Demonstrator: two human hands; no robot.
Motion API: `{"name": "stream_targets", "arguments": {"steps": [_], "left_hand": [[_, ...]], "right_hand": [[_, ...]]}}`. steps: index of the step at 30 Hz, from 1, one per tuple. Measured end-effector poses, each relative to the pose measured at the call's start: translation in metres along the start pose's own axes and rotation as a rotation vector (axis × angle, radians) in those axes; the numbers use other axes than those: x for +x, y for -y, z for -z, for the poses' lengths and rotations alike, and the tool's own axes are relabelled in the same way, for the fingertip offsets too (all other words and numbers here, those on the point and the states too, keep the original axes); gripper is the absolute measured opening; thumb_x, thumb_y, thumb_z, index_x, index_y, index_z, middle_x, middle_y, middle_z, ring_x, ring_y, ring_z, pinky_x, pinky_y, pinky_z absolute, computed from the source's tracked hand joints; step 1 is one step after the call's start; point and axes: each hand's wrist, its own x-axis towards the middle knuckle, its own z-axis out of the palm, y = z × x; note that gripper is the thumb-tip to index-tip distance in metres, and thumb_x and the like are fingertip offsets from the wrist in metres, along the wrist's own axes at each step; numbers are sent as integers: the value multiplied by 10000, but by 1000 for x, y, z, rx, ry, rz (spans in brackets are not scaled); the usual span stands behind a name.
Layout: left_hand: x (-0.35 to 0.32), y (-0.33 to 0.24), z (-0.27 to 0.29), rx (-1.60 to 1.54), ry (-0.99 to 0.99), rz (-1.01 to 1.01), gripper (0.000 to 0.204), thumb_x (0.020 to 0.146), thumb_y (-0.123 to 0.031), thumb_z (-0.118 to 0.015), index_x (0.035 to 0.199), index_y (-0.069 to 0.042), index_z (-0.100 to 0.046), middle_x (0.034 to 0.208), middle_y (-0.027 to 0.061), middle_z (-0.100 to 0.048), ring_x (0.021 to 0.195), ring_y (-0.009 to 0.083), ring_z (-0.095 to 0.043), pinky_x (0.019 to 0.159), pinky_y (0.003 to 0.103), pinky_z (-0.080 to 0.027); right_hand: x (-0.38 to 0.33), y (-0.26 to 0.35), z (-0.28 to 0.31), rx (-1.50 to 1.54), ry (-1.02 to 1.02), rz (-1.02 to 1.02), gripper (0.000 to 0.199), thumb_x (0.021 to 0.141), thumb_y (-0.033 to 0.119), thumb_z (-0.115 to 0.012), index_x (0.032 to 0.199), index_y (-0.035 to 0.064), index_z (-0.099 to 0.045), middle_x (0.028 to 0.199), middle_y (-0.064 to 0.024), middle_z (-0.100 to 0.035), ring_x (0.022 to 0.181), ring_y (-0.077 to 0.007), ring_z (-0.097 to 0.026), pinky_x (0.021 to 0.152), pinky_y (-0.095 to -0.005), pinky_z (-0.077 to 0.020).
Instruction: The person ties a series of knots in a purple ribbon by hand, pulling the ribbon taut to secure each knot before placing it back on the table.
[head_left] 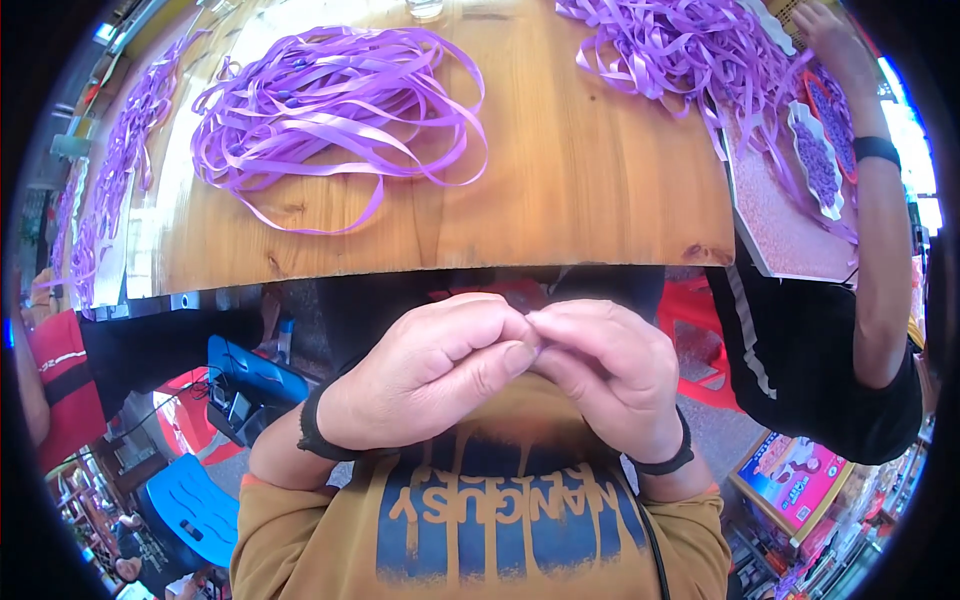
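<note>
Close to my chest, just off the table's near edge, my left hand [430, 365] and my right hand [615, 375] meet at the fingertips. Both are closed in a pinch, thumbs against forefingers. A speck of purple shows between them, but the fingers cover the rest, so its kind cannot be made out. Beyond my hands, a loose coil of purple ribbon lanyards [290, 95] lies on the wooden table [560, 190], with small darker purple pieces among the loops. Neither hand touches that coil.
More purple ribbons [690, 50] heap at the far right, beside a white tray of small purple parts [815, 160] and a co-worker's arm [880, 250]. Ribbons [125, 150] also lie at the left. A blue stool [195, 510] and a red stool [700, 320] stand below.
</note>
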Motion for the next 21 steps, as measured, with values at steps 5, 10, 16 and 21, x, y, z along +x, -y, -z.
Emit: {"name": "stream_targets", "arguments": {"steps": [5, 10, 16, 21], "left_hand": [[-1, -3, 2, -171, 35, 143, 102, 881, -84, -550, 880, 16, -568, 808, 31, -530, 726, 96, -488, 641, 227, -397], [-3, 2, 0, -293, 85, 213, 96, 874, -97, -571, 902, -7, -552, 822, -2, -521, 729, 67, -469, 650, 207, -384], [-1, 3, 0, -769, 97, 473, 101, 862, -95, -592, 920, -35, -534, 828, -30, -513, 727, 36, -451, 638, 197, -380], [2, -3, -3, -763, 36, 520, 88, 857, -68, -585, 920, -36, -533, 825, -38, -523, 740, 25, -462, 657, 184, -389]], "right_hand": [[-6, 0, 5, 3, 25, 1, 196, 698, -31, -697, 885, -2, -647, 831, -109, -648, 720, -221, -636, 629, -289, -513], [-9, -1, 8, 42, 69, 8, 204, 672, -43, -699, 865, 2, -653, 835, -103, -644, 719, -213, -636, 624, -282, -512], [-11, 4, 7, -87, 59, 104, 268, 675, -65, -699, 925, 22, -660, 822, -94, -636, 678, -196, -615, 589, -265, -488], [-11, 5, 9, -264, 72, 179, 291, 639, -62, -702, 919, 8, -663, 814, -96, -633, 615, -182, -592, 525, -256, -459]]}}
